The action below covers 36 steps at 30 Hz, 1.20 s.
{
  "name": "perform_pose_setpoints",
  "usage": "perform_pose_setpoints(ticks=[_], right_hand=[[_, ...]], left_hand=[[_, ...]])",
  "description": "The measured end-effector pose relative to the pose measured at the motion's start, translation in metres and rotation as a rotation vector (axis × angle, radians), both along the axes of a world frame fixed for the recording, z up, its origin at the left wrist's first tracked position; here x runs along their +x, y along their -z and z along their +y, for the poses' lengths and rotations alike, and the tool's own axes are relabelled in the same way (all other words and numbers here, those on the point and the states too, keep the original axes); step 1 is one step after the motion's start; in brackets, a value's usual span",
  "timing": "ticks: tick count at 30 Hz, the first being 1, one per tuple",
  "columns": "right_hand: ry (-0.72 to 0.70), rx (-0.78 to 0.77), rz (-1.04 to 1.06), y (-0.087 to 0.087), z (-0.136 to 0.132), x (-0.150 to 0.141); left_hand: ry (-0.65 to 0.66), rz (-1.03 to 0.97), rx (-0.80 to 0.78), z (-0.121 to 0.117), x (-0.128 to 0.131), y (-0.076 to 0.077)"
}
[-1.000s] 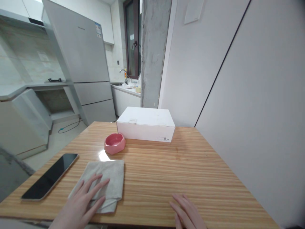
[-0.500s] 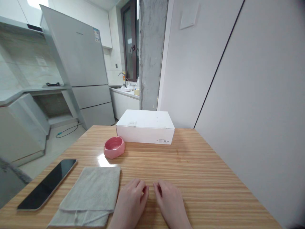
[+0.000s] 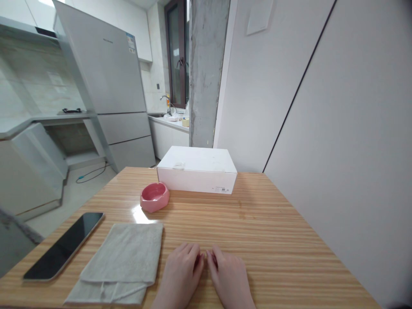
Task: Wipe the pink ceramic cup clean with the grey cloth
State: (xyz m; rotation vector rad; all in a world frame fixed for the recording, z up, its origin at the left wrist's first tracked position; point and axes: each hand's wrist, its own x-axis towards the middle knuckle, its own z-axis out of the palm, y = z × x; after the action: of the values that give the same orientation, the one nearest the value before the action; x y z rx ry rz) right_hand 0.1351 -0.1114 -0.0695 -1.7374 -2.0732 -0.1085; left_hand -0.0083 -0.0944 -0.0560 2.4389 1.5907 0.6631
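Observation:
My left hand [image 3: 184,272] and my right hand [image 3: 229,277] rest side by side on the wooden table at the front middle. Their fingers curl down and inward, with the thumbs almost meeting, and nothing shows in either hand. Left of my left hand lies a folded grey-beige cloth [image 3: 124,253], with a thin cord-like strip along its lower fold. The hand is close to the cloth's right edge without holding it. Beyond the cloth sits a pink faceted dish [image 3: 154,197] that looks like an ashtray.
A black-screened phone [image 3: 64,246] lies on the table [image 3: 273,244] at the left. At the back stands a closed white box [image 3: 197,169]. A pale wall panel [image 3: 337,128] runs along the right side. A fridge [image 3: 106,77] is beyond the table.
My left hand has left the cloth and moved right to beside my right hand, which came left. The cloth now lies slightly lower in view. Over the last half second the hands barely moved.

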Motion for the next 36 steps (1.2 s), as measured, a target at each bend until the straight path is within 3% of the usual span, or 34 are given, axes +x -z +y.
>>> perform_pose_setpoints(ticks=[5, 14, 36], right_hand=[[-0.041, 0.031, -0.050, 0.0019, -0.0021, 0.0010], [-0.067, 0.088, 0.050, 0.0022, -0.0037, 0.0022], [-0.063, 0.067, 0.074, -0.0022, -0.0063, 0.0015]], left_hand=[[0.001, -0.001, 0.003, 0.0012, -0.0001, 0.0011], [-0.001, 0.001, -0.014, 0.0008, -0.0006, 0.0003], [-0.002, 0.003, -0.018, -0.0001, -0.0015, -0.0002]])
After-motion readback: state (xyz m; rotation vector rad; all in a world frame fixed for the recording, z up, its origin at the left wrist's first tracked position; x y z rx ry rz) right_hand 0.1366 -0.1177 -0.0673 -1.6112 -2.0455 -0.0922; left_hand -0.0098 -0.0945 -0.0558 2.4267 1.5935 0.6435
